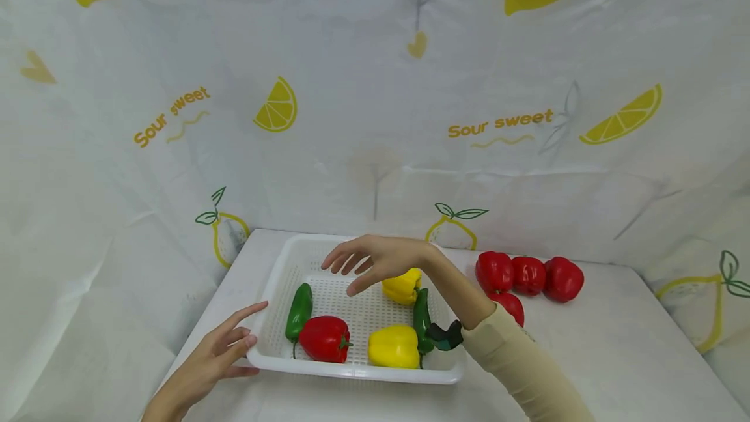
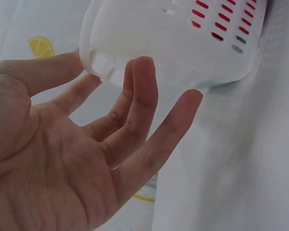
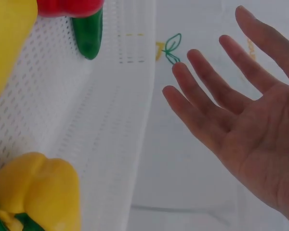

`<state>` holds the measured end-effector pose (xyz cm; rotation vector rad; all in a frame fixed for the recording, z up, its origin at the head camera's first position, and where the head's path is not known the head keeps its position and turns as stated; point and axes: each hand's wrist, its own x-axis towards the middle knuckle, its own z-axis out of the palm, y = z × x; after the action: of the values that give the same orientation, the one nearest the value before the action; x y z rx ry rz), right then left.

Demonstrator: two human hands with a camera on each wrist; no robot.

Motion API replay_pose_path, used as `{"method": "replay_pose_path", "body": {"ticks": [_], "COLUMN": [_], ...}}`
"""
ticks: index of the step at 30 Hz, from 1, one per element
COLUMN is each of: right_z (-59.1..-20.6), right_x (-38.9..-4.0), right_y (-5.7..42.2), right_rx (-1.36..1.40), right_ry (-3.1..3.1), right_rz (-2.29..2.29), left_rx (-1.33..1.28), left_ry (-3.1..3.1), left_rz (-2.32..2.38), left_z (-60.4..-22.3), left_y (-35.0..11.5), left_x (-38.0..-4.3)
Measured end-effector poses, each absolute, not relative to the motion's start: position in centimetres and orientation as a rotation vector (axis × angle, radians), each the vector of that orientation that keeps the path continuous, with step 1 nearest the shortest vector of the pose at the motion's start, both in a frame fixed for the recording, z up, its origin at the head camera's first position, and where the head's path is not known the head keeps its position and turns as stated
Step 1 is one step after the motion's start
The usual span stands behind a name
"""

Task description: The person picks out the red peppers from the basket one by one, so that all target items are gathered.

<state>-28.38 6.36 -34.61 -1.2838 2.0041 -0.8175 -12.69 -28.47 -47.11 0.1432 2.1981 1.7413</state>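
Observation:
A white plastic basket [image 1: 404, 375] with a perforated floor holds a red bell pepper [image 1: 324, 338], two yellow bell peppers [image 1: 394, 346] and two long green peppers [image 1: 300, 308]. At its front left corner, my left hand [image 1: 217, 353] touches the rim with relaxed fingers; in the left wrist view some fingertips pass behind the rim [image 2: 86, 38]. Over the back of the basket hovers my right hand [image 1: 375, 259], fingers loosely extended and holding nothing. The right wrist view shows that palm empty, beside the basket wall and a yellow bell pepper [image 3: 43, 192].
Several red bell peppers [image 1: 528, 275] sit together on the white table [image 1: 615, 344], right of the basket. Behind the table hangs a lemon-printed white cloth [image 1: 351, 168]. A black object [image 1: 445, 336] shows beside the right sleeve [image 1: 521, 363].

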Motion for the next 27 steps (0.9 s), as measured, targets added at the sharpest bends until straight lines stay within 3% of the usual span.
{"method": "replay_pose_path", "body": {"ticks": [13,27], "right_z": [-38.2,-39.7], "right_x": [-29.4,-29.0], "right_y": [0.5,-1.0], "right_rx": [-1.241,-0.959], "right_ry": [1.758,1.704], "right_rz": [-0.616,-0.462], "left_rx": [0.196,0.191], "left_ry": [2.188,2.183], "left_rz": [1.753,1.754], "left_z": [-47.0,-46.9], "left_y": [-28.5,-28.6], "left_x": [-12.6,-12.6]}}
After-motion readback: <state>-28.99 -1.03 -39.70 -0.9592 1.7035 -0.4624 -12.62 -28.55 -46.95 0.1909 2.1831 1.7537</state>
